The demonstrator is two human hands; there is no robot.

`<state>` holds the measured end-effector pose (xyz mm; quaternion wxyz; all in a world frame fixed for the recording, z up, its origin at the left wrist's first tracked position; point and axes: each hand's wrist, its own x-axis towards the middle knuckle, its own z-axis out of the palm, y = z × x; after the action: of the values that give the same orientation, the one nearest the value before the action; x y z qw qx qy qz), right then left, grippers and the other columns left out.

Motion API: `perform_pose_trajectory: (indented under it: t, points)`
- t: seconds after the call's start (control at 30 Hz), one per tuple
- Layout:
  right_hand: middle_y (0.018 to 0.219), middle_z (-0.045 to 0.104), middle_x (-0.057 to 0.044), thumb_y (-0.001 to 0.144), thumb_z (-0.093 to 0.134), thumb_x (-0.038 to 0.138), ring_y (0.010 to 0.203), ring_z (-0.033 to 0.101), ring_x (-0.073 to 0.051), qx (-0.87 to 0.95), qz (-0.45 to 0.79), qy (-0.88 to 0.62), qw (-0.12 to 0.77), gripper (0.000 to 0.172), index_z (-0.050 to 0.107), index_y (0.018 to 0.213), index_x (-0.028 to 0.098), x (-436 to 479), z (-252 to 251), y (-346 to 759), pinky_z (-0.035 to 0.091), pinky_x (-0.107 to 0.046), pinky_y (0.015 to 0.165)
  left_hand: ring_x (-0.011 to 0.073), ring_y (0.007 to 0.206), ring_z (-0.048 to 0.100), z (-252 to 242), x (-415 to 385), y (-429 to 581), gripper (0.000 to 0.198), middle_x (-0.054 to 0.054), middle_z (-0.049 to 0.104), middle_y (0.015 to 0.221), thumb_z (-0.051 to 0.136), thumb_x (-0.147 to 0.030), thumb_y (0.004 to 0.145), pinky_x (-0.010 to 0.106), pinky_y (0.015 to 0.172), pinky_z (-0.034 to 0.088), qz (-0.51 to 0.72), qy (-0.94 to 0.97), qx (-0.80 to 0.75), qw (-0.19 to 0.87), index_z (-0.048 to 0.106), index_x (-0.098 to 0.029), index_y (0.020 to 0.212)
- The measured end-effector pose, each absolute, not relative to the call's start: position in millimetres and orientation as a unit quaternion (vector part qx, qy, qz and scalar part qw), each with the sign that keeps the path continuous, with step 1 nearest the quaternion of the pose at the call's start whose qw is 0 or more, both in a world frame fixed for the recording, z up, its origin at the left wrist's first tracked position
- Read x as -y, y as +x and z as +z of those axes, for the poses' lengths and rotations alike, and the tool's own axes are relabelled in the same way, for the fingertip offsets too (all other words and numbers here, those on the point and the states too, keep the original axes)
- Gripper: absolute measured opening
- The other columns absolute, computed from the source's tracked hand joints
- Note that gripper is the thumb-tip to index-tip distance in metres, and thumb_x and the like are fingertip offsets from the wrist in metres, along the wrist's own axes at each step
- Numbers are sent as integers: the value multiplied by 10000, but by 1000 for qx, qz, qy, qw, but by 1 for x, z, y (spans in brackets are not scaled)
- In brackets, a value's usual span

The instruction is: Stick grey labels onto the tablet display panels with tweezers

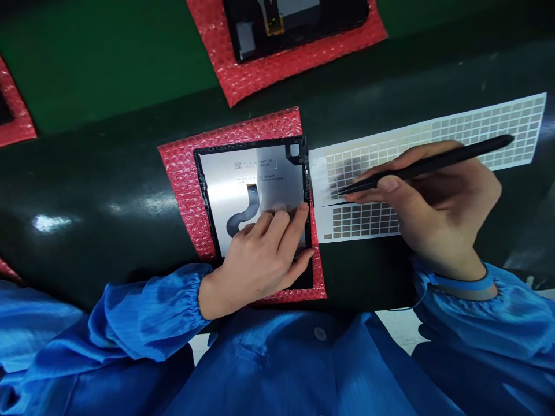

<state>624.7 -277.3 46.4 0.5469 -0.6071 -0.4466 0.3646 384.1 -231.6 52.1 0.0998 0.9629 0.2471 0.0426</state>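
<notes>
A black-framed display panel point(243, 179) lies back side up on a red bubble-wrap pad point(182, 173), showing a silvery plate and a black flex cable point(247, 208). My left hand point(260, 254) rests flat on its lower right part, fingers stretched out. My right hand point(437, 202) pinches black tweezers point(433, 163), whose tips touch the left end of a white sheet of small square stickers point(433, 138) lying just right of the panel.
A second panel point(295, 23) on another red pad point(260, 75) lies farther away on the green belt point(108, 63). More red padding point(13, 110) shows at the left edge. The dark glossy bench point(87, 202) runs across the front.
</notes>
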Motion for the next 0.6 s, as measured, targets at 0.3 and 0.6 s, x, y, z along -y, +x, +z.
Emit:
perform_pose_trajectory:
  t: [0.3,0.6]
  points:
    - [1030,790,-35,885,770,99,908,806,-208,507,387,-589,497,274,691,1129,197,281,31,630,717,-326,791,462,1513,370,51,226,404,762,247,374,1654,557,-609,999,599,1168,382,23,976,-196,94,478,-76,1538]
    - [1031,764,-7,884,766,104,936,789,-198,530,367,-604,469,299,707,1143,241,282,34,630,716,-325,791,470,1549,318,44,227,402,820,219,335,1685,517,-706,985,615,1194,347,3,978,-182,102,478,-108,1544]
